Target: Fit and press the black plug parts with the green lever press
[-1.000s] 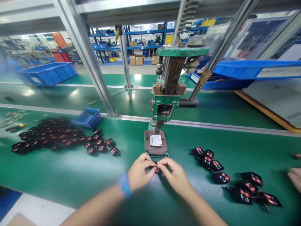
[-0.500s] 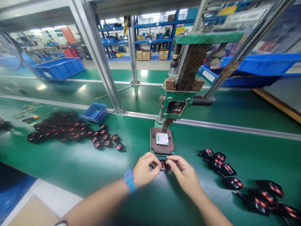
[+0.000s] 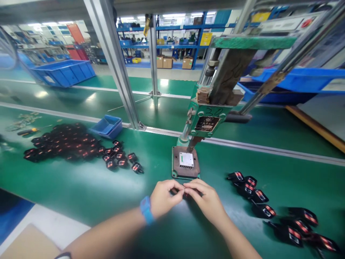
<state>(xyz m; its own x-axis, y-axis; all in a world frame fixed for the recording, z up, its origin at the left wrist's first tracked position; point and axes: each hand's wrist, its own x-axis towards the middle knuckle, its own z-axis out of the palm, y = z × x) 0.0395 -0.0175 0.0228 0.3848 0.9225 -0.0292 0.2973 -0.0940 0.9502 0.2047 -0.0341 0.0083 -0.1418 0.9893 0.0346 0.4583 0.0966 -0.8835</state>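
Left: one screwdriver (image 3: 27, 131), a heap of black parts (image 3: 64, 142) too many to count, one small blue bin (image 3: 107, 127); lower centre: my left hand (image 3: 166, 194) and right hand (image 3: 206, 199) meet fingertip to fingertip over one black piece (image 3: 185, 196), mostly hidden, so I cannot tell if either grips it; lower right: nine more pieces (image 3: 264, 211)

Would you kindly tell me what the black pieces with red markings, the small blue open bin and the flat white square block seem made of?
Black pieces with red markings: probably smooth plastic, judging by their even, dark sides; blur leaves this open.
Small blue open bin: likely moulded plastic, given its uniform colour.
Flat white square block: painted metal or plastic; its plain pale face settles neither.
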